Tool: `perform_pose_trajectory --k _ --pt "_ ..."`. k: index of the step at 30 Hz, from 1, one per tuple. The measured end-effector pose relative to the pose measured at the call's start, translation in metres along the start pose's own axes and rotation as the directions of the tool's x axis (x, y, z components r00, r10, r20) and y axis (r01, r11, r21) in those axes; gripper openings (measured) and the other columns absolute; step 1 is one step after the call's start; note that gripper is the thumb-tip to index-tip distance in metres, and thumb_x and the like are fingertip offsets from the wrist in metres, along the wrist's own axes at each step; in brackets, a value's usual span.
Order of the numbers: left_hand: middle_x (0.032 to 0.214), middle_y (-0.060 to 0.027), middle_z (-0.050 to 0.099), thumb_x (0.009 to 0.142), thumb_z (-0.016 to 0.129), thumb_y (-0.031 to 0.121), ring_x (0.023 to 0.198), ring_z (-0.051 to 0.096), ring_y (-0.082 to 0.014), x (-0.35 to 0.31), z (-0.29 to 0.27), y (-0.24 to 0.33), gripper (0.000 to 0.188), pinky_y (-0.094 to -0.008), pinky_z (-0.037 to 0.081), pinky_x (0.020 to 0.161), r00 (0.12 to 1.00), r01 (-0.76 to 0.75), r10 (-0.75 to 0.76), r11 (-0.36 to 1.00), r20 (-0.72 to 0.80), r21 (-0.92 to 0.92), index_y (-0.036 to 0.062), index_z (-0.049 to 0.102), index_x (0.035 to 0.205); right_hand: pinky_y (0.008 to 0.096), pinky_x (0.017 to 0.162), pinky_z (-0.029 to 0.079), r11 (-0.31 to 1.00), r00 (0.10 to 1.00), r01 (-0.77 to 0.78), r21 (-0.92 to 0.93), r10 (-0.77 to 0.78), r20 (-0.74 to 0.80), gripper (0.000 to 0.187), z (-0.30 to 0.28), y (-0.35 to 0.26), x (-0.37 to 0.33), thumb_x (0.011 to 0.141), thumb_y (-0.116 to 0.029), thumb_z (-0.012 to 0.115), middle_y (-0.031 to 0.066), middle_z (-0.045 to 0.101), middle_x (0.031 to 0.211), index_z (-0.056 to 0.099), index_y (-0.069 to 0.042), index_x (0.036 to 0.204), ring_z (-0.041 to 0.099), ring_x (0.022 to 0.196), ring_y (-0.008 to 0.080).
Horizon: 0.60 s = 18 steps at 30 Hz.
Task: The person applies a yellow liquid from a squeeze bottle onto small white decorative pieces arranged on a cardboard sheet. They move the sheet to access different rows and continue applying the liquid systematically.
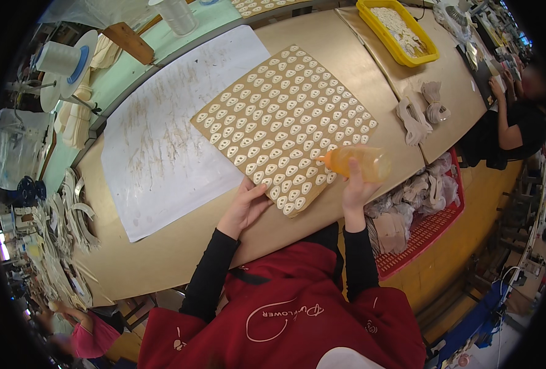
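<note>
A brown board (246, 117) lies tilted on the table, set with rows of small white oval pieces (281, 98) that have dark holes. My left hand (246, 206) grips the board's near left edge, thumb on top and fingers below. In my right hand (357, 184) is a squeeze bottle (366, 161) with an orange nozzle and yellowish contents. It lies nearly level, its tip pointing left over the right part of the board. Whether anything flows from the tip is too small to tell.
A stained white sheet (156, 147) lies left of the board. At the back right stands a yellow tray (430, 58) of small white pieces, with bundled pale strips (415, 120) nearby. A red crate (433, 230) holds bagged parts below the table. Other people sit at both sides.
</note>
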State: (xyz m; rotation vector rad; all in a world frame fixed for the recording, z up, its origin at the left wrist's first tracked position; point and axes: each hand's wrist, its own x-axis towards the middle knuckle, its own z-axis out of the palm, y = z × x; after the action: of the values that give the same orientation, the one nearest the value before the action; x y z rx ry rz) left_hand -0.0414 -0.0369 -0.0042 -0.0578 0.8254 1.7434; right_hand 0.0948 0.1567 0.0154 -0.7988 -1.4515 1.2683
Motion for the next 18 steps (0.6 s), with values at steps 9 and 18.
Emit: perform_pose_trajectory --k 9,18 --pt "0.148 -0.0089 0.038 0.089 0.065 0.014 0.136 0.039 -0.0282 0.0007 -0.0010 -0.0010 0.073 -0.0515 0.038 0.106 1.000 -0.005 0.005 1.000 0.005 -0.008 0.0135 0.024 0.149 0.0300 0.081 0.049 0.999 0.999 -0.036 0.018 0.037 -0.029 0.030 -0.0006 -0.0038 0.0021 0.085 -0.010 0.073 0.0080 0.064 0.098 0.059 0.003 0.108 0.062 0.090 0.0165" --pt "0.147 -0.0092 0.038 0.089 0.066 0.014 0.135 0.039 -0.0282 0.0009 -0.0010 -0.0006 0.074 -0.0508 0.038 0.107 1.000 0.002 -0.002 1.000 0.005 -0.008 0.0135 0.024 0.149 0.0309 0.081 0.049 1.000 1.000 -0.023 0.004 0.022 0.014 0.031 -0.0018 -0.0036 0.0027 0.084 -0.010 0.074 0.0086 0.065 0.099 0.059 0.002 0.109 0.062 0.090 0.0173"
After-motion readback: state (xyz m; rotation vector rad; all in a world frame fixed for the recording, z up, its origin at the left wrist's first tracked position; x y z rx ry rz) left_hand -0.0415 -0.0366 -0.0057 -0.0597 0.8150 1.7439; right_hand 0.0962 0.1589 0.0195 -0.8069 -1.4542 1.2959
